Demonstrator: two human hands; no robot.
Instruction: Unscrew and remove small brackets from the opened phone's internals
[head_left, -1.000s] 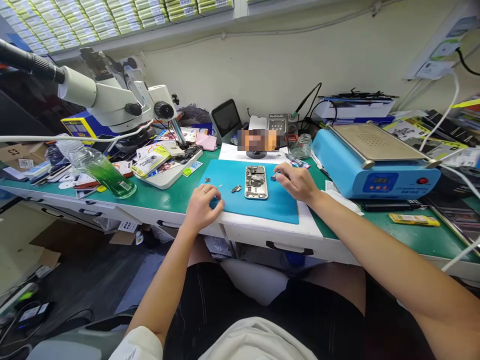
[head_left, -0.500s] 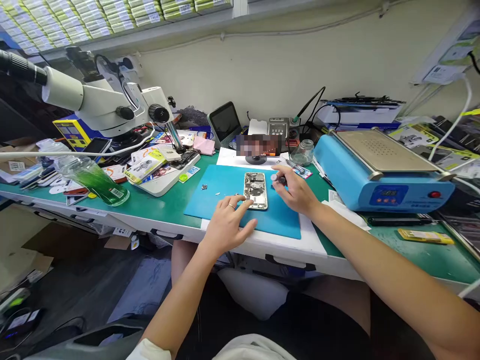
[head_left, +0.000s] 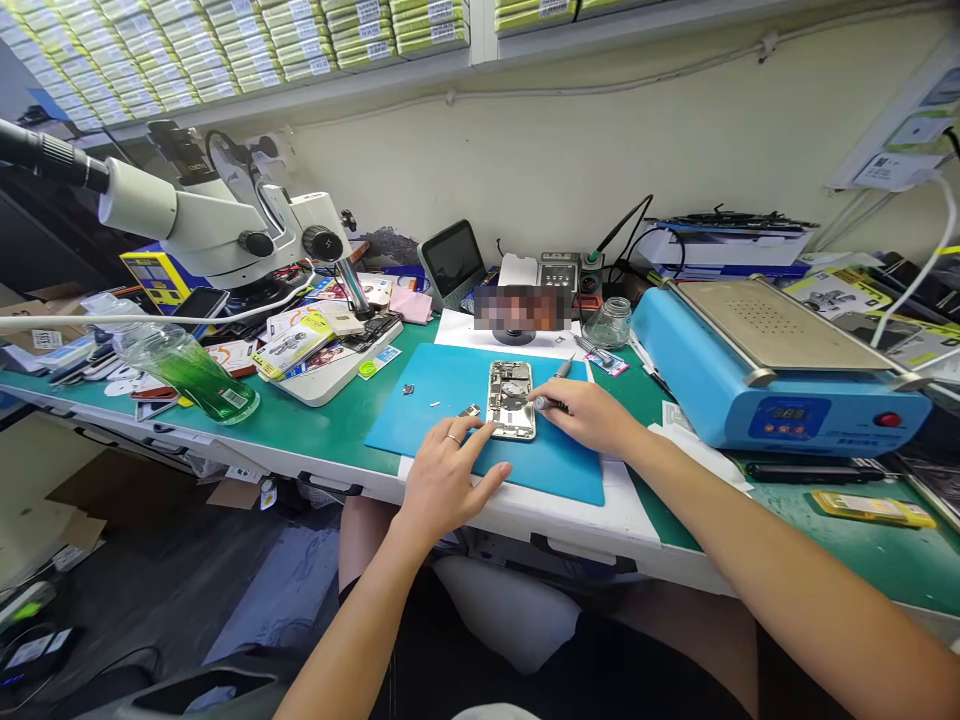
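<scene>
Opened phone (head_left: 511, 402), lying on blue mat (head_left: 420, 430). Right hand (head_left: 592, 412): grip clamped on grey-ended tool (head_left: 541, 403) at phone's right edge. Left hand (head_left: 444, 478): grip spread apart, one fingertip at phone's lower left corner. Small part (head_left: 409, 389) on mat. Green table (head_left: 322, 425) beneath. Leftward: microscope (head_left: 217, 225), bottle of green liquid (head_left: 202, 375). Rightward: blue machine (head_left: 697, 380). Behind: pale wall (head_left: 570, 160), yellow packets (head_left: 300, 35) above.

Lit brightly; backed by a pale wall (head_left: 525, 150) beneath a white shelf (head_left: 390, 75); furnished with a green worktop (head_left: 315, 430) and white drawers (head_left: 330, 470), above dark floor (head_left: 165, 530).
</scene>
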